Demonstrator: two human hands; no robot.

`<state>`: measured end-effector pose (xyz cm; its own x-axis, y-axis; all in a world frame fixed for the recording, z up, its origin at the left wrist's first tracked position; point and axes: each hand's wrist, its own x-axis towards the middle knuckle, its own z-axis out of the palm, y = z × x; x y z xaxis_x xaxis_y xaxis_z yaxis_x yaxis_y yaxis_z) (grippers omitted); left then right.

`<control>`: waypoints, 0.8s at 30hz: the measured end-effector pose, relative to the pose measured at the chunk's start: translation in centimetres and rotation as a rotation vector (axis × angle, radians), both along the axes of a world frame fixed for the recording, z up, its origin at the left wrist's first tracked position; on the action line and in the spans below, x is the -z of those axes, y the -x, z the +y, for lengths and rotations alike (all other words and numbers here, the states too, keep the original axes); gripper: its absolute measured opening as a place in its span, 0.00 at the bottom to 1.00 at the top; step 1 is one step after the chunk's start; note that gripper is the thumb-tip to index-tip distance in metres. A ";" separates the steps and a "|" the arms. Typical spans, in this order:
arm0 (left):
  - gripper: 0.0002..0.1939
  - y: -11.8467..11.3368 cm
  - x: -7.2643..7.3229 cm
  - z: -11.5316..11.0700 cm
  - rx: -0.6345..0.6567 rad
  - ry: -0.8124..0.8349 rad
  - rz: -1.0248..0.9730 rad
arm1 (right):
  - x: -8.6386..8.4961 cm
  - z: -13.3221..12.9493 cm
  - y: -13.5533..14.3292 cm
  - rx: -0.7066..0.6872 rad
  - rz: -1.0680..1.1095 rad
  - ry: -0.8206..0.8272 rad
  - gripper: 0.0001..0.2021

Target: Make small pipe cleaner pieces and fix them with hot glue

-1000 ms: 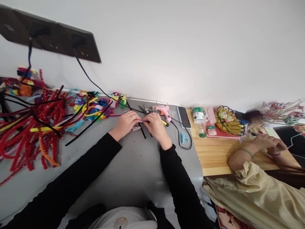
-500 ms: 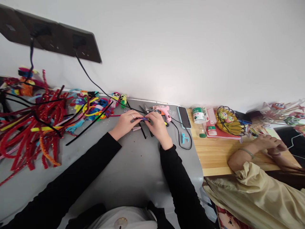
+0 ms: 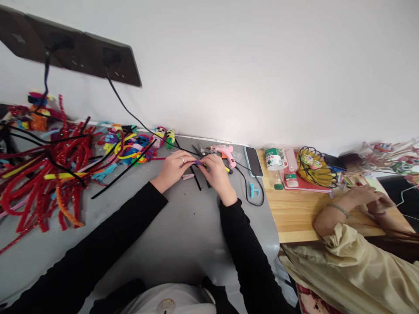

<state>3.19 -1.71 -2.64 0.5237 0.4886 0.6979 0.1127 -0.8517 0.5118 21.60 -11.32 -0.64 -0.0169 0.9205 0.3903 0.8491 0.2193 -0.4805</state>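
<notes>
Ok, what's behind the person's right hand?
Beyond the right hand lie a pink glue gun and a gray-tipped tool. The hand hides part of the tool; anything else beneath it can't be seen.

Your sleeves (image 3: 114, 231) are matt cloth, your counter (image 3: 193, 235) smooth with a soft sheen. The purple piece (image 3: 198, 162) in your fingers (image 3: 187, 161) shows too small to judge. You have glittery red stems (image 3: 84, 152), a plastic glue gun (image 3: 225, 151) and a glossy-screened phone (image 3: 253, 161).

Small purple piece (image 3: 198, 163), partly hidden, pinched between the fingers (image 3: 187, 159)
</notes>
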 end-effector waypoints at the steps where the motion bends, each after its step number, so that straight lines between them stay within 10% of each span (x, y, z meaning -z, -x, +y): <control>1: 0.12 0.0 0.0 0.0 -0.001 -0.011 0.002 | 0.0 0.0 0.0 -0.001 0.005 -0.002 0.08; 24: 0.11 0.1 -0.3 -0.1 -0.009 -0.051 0.053 | -0.2 -0.1 -0.1 0.010 0.036 -0.039 0.07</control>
